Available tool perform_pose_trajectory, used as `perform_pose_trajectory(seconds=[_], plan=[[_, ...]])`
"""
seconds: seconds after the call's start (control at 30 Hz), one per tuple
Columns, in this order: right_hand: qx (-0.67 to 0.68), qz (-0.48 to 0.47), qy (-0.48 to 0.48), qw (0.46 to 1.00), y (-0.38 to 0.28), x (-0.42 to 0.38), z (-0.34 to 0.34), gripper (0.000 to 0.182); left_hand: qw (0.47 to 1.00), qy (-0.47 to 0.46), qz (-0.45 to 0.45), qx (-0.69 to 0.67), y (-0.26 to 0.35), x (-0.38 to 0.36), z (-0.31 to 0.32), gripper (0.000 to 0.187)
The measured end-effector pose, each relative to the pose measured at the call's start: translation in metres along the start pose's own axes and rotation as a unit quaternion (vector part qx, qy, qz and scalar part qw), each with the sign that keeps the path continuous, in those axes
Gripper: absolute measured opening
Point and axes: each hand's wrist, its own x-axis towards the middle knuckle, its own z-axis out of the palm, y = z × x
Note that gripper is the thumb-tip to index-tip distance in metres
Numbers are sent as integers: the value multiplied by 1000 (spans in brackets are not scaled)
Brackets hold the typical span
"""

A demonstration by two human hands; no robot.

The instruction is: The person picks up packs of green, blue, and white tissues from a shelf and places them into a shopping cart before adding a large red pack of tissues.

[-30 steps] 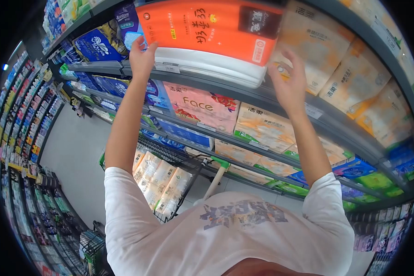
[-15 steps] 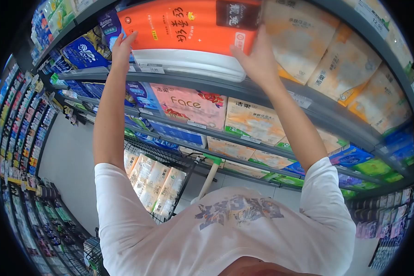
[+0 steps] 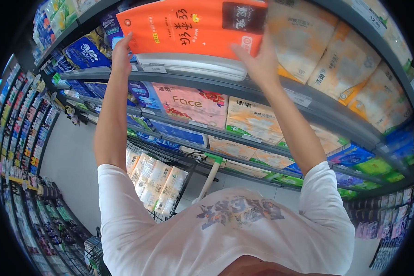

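A large orange pack (image 3: 170,30) with dark lettering and a black corner panel lies at the upper shelf. My left hand (image 3: 122,51) grips its left end, fingers against the edge. At its right end is my right hand (image 3: 257,55), thumb on the front and the other fingers blurred along the side. White wrapped packs (image 3: 193,66) sit just under the orange one. To the right stand beige tissue packs (image 3: 299,39), and to the left a blue pack (image 3: 86,53).
Lower shelves hold a pink pack (image 3: 191,105) and beige packs (image 3: 253,118). Below left, a black wire cart (image 3: 181,195) with a green-cornered handle (image 3: 211,172) carries tissue packs (image 3: 156,181). More stocked shelves (image 3: 20,124) line the far left.
The orange pack sits slightly lower, covering more of the white packs beneath it. Both hands have shifted a little with it, and the view has moved slightly.
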Motion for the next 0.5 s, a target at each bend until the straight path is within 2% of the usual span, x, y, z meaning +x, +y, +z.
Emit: perform_pose_trajectory(seconds=[0.07, 0.13, 0.17, 0.3, 0.33, 0.4, 0.5], plan=[[12, 6, 15, 1000, 1, -8, -2, 98, 1000, 0, 9, -21, -1, -2, -5, 46], [39, 13, 22, 999, -3, -16, -8, 94, 993, 24, 29, -111, 5, -21, 0, 41], [94, -2, 15, 995, -12, -21, -10, 93, 993, 23, 34, -113, 7, -30, -2, 41], [149, -4, 24, 989, -32, -45, -23, 93, 987, 30, 69, -144, 9, -68, -10, 35], [146, -4, 28, 989, -31, -50, -28, 93, 986, 32, 80, -146, 10, -77, -13, 34], [36, -59, 37, 997, -26, -58, -37, 92, 982, 42, 87, -161, 17, -101, -13, 35], [52, -33, 38, 997, -35, -76, -47, 88, 977, 41, 112, -178, 11, -120, -31, 38]])
